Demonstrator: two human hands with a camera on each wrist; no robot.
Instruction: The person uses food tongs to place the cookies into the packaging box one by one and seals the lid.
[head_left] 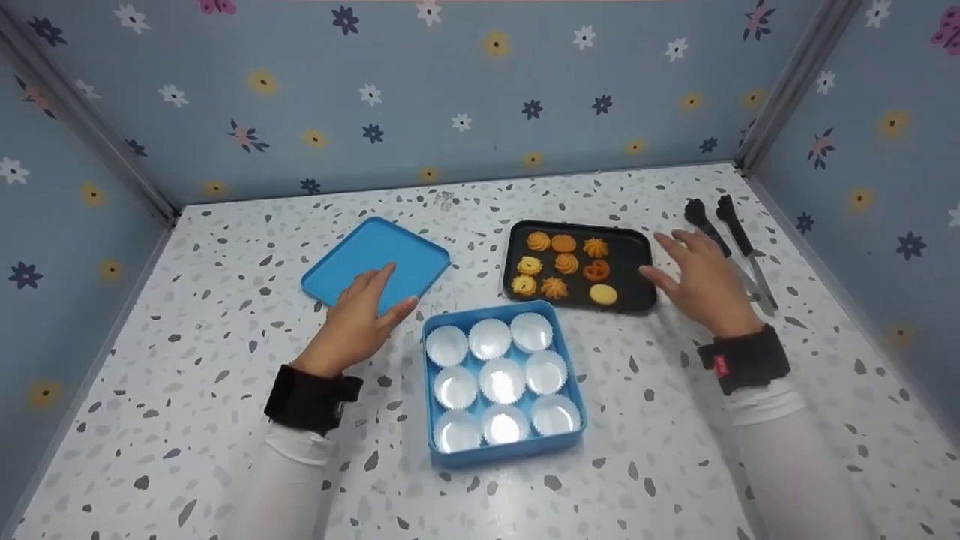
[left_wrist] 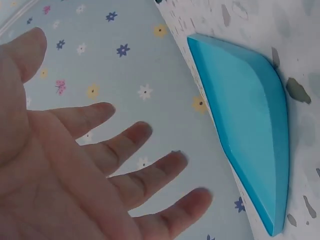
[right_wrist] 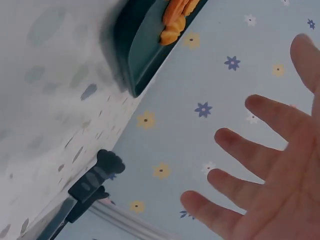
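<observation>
Head view: both hands are held free, nothing grasped. Left hand [head_left: 352, 322], left of centre, is spread with the thumb apart, overlapping the lower edge of the shallow blue lid [head_left: 367, 251]. Right hand [head_left: 701, 281], right of centre, is spread too, with its thumb tip seen over the right rim of the black tray [head_left: 634, 259]. In both wrist views a gap is shown between hand and lid or tray, so no contact is read.

Nine biscuits [head_left: 566, 263] are laid on the tray, upper right of centre, with bare tray left at its right end. Blue box [head_left: 517, 452] is set lower centre, uncovered; nine white paper cups [head_left: 502, 380] are stood in it in three rows, apparently unfilled. Tongs [head_left: 741, 232] are laid upper right on the speckled surface [head_left: 225, 375], partly hidden by the right hand.

Step in hand is judged to be the start of a biscuit transfer — layout ready, nothing picked. For the next move, the tongs would need to be gripped at one end, or a biscuit pinched directly — a light squeeze is advised, as crumbling seems possible. Box would best be steadied by the left hand.
</observation>
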